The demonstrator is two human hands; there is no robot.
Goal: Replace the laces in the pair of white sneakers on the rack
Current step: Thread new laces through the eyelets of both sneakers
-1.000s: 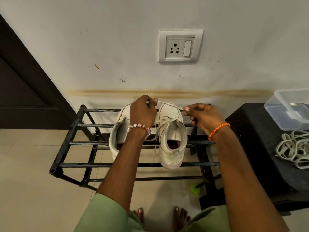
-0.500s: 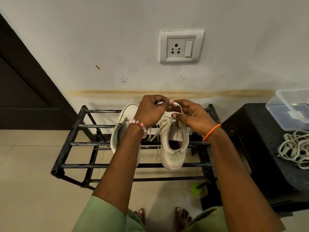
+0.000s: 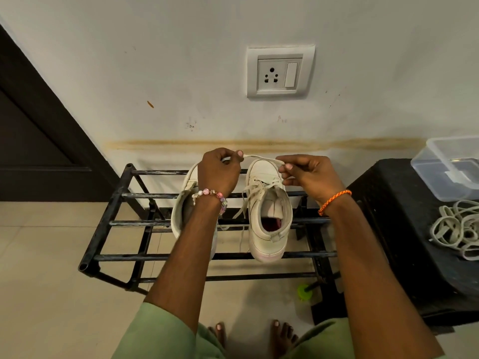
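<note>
White lace (image 3: 259,158) is pinched taut between left hand (image 3: 219,170) and right hand (image 3: 307,174), each grip narrow on it, above the right sneaker (image 3: 268,216) on the black rack (image 3: 108,224). Risk judged: a hard pull could tip the sneaker between the bars. Lacing is seen loose, uppers scuffed, left sneaker (image 3: 181,211) partly hidden.
</note>
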